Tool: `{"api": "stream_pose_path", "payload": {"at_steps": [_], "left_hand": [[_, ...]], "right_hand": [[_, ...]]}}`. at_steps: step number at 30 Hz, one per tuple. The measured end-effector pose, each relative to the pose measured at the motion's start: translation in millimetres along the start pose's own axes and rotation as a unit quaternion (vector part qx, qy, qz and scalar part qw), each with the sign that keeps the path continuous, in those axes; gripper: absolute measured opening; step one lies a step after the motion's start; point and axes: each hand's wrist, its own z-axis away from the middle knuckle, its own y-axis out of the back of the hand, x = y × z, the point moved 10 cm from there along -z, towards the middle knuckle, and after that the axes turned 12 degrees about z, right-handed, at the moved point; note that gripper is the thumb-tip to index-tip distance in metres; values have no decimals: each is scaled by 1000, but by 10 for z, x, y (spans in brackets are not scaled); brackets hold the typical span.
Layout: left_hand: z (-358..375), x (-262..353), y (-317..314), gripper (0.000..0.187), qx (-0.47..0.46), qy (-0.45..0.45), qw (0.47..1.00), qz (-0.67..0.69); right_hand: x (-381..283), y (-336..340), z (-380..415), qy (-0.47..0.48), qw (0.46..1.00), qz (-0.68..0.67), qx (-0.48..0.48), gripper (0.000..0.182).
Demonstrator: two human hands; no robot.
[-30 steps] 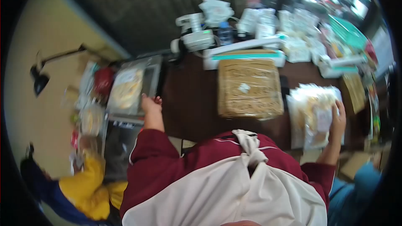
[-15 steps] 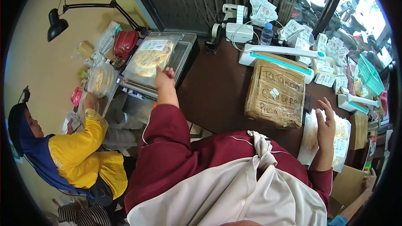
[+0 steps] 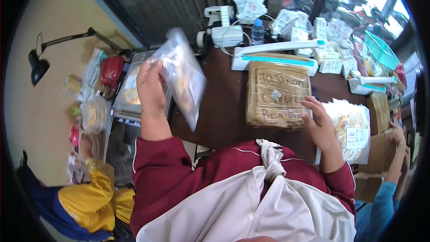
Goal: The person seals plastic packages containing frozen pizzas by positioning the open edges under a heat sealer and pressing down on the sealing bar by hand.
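My left hand (image 3: 150,83) grips one edge of a bagged pizza (image 3: 184,80), a flat round in clear plastic that hangs tilted and blurred over the left part of the table. Just behind that hand, another bagged pizza (image 3: 131,93) lies on the flat-topped machine (image 3: 148,56). My right hand (image 3: 320,124) is empty, its fingers apart, beside the right front corner of a plastic-wrapped brown box (image 3: 277,94) with handwriting on it. Close by on the right lie several bagged pizzas (image 3: 351,125) with a white label on top.
A long white sealer (image 3: 277,54) stands behind the box, with a water bottle (image 3: 258,32) and label printer (image 3: 227,36) farther back. A smaller sealer (image 3: 371,83) is at right. Co-workers in yellow (image 3: 87,201) and blue (image 3: 380,210) sleeves work at either side.
My left hand has lifted a bagged pizza off the machine, uncovering another below. My right hand has moved left toward the box. The view has swung to the right.
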Motion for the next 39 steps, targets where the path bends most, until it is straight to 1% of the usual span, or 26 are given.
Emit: {"api": "stream_pose_path", "payload": {"at_steps": [1,2,3,4,5,6,7,8,9,11,12,15,19,21,23,26,28,29,31,32,33,34,35,36,37,39], "left_hand": [[101,-107,-255,18,-32,52,997,51],[157,-305,-357,19,-57,94,992,55],[276,-446,-591,18,-107,125,981,101],[346,-724,-675,17,-117,163,972,122],[460,-935,-831,16,-143,188,959,156],[595,-1108,-1019,15,-167,214,944,189],[691,-1301,-1088,15,-160,234,941,187],[779,-1497,-1125,14,-151,253,938,183],[832,-1670,-1110,14,-142,272,935,179],[863,-1959,-1019,14,-170,258,940,144],[876,-2025,-1020,14,-182,251,942,127],[936,-2197,-977,14,-228,271,935,25],[943,-2294,-1008,13,-173,284,942,50],[924,-2357,-984,13,-151,292,943,57],[850,-2387,-992,13,-152,279,948,9],[673,-2439,-1099,14,-175,260,949,-45],[490,-2400,-1233,13,-180,220,955,-82],[434,-2495,-1242,13,-167,229,956,-69],[318,-2796,-1211,14,-144,245,958,-40],[269,-2949,-1148,18,-171,251,938,-164],[213,-2851,-1108,23,-165,154,927,-299],[222,-2721,-1130,28,-155,52,890,-425],[280,-2594,-1182,34,-141,-50,829,-539],[376,-2493,-1280,51,-179,-18,853,-491],[501,-2494,-1395,52,-251,-65,839,-479],[810,-2509,-1570,53,-387,-156,793,-444]], "right_hand": [[-46,-66,-17,18,1000,14,-8,36],[-64,-90,-32,9,999,-29,15,38],[-99,-131,-52,1,997,-73,39,39],[-104,-164,-65,-6,991,-116,63,41],[-14,-239,-82,-46,967,-241,71,40],[85,-329,-88,-83,925,-362,80,40],[203,-413,-77,-115,866,-477,89,39],[367,-488,-27,-163,845,-502,82,23],[534,-525,21,-174,845,-496,97,19],[830,-599,116,-197,843,-485,122,15],[814,-530,138,-218,830,-487,166,16],[1048,-626,194,-225,816,-502,179,14],[1109,-643,172,-231,817,-497,179,12],[1151,-626,162,-247,834,-455,191,12],[1285,-640,132,-254,840,-436,201,14],[1373,-517,-72,-325,833,-394,210,14],[1477,-482,-331,-306,813,-430,246,16],[1537,-478,-434,-295,802,-447,265,17],[1708,-550,-609,-304,843,-368,247,20],[1795,-601,-644,-310,861,-326,237,24],[1713,-503,-643,-297,914,-130,243,29],[1517,-468,-659,-271,930,71,239,35],[1288,-515,-678,-234,907,270,223,41],[1049,-652,-716,-197,932,276,131,48],[791,-811,-696,-159,947,278,36,55],[534,-1146,-567,-82,963,256,-25,61]]}}
